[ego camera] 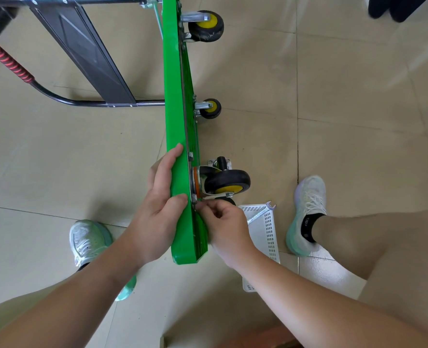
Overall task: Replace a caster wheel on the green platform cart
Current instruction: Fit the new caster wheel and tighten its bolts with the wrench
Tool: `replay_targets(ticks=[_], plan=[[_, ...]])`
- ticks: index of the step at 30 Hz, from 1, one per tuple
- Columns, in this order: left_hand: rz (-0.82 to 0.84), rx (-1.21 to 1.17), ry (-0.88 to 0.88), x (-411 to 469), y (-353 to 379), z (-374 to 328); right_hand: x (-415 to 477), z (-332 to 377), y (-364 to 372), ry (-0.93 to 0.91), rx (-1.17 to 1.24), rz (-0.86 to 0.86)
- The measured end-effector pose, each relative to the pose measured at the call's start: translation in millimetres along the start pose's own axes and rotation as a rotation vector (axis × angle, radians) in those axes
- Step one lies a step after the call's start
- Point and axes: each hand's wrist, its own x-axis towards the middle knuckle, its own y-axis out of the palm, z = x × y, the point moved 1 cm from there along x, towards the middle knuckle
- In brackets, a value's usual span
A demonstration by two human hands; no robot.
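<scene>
The left hand [157,209] is clamped on the near end of the green platform cart [175,96], fingers curled over the deck's upper edge and thumb pressed against its rim. The right hand [223,222] is just across the deck, fingers curled, its tips pinching a small fastener [198,204] at the near corner of a caster's mounting plate; the fingers hide what kind it is. The cart stands on its long side on the tiled floor [345,84]. The caster wheel [226,183], black with a yellow hub, sticks out sideways just above the right hand. Behind it a loose caster [221,162] lies on the floor. Beside the right wrist sits a white perforated tray [268,229] with a wrench [260,213] across it.
</scene>
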Motion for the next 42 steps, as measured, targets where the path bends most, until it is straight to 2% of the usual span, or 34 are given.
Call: replay_targets(ticks=[3,7,12,16,21,25,32,36,42], plan=[[0.003,-0.006,-0.006,0,0,-1,-1,-1,-3,-0.021,-0.099,0.011],[-0.003,-0.003,0.001,0,0,1,-3,0,-2,0.012,0.030,0.053],[0.005,-0.010,-0.008,0,0,2,-2,3,-4,-0.007,-0.072,0.020],[0.002,0.001,0.002,0,-1,2,-1,0,-2,0.016,0.037,0.061],[0.001,0.000,-0.005,0,0,2,-3,5,-4,-0.010,-0.026,0.054],[-0.001,0.001,-0.005,0,0,0,-2,3,-1,0.021,0.073,0.052],[0.001,-0.001,-0.002,0,0,2,-1,1,-1,0.000,-0.012,0.051],[0.002,-0.009,-0.003,0,0,3,0,1,1,0.005,0.067,0.066],[0.000,-0.014,0.001,0,0,4,-1,9,1,0.003,-0.047,0.099]])
